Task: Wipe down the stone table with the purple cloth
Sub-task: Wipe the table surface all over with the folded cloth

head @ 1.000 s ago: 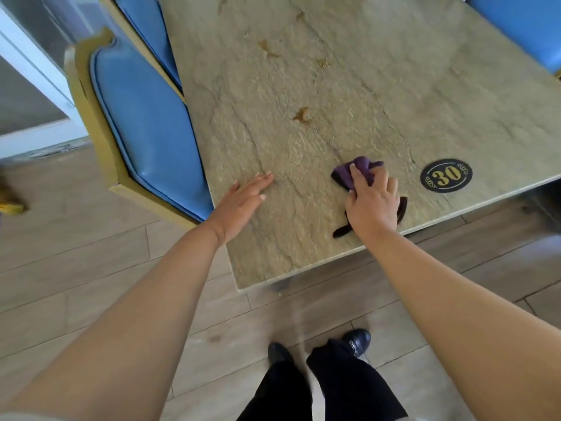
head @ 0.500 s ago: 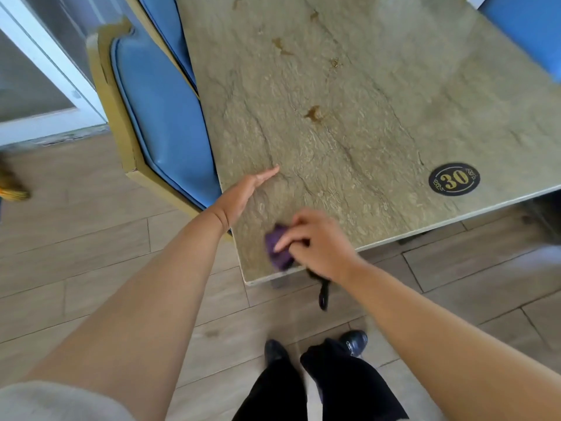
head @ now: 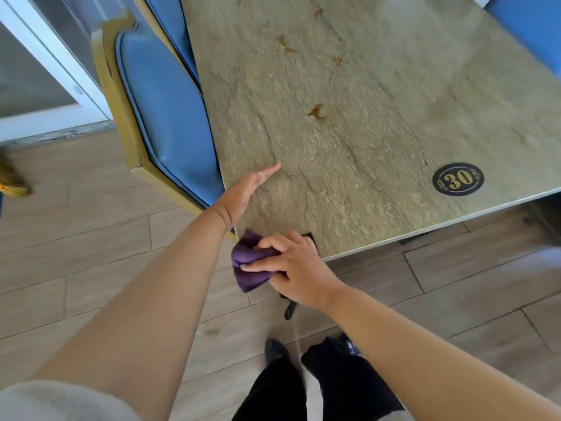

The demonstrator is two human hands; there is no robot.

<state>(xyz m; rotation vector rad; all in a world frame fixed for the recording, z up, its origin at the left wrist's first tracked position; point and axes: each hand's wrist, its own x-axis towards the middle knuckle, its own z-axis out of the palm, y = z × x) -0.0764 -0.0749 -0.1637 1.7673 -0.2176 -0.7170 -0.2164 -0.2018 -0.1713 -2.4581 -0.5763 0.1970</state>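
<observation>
The stone table (head: 364, 123) is greenish-grey with veins and fills the upper right of the view. Brown stains (head: 315, 111) mark its middle and far part. My right hand (head: 291, 268) is shut on the purple cloth (head: 249, 265) at the table's near left corner, and the cloth hangs partly over the edge. A dark strip of the cloth dangles below my wrist. My left hand (head: 243, 196) rests edge-on, fingers straight, on the table's left edge just above the cloth.
A blue padded chair with a gold frame (head: 164, 117) stands pushed against the table's left side. A black round badge with "30" (head: 457, 178) sits near the front edge. Another blue chair (head: 528, 22) is at the far right. Wooden floor and my shoes lie below.
My right hand dragged the cloth from beside the badge leftward and toward me, down to the table's near left corner. My left hand turned from flat onto its edge.
</observation>
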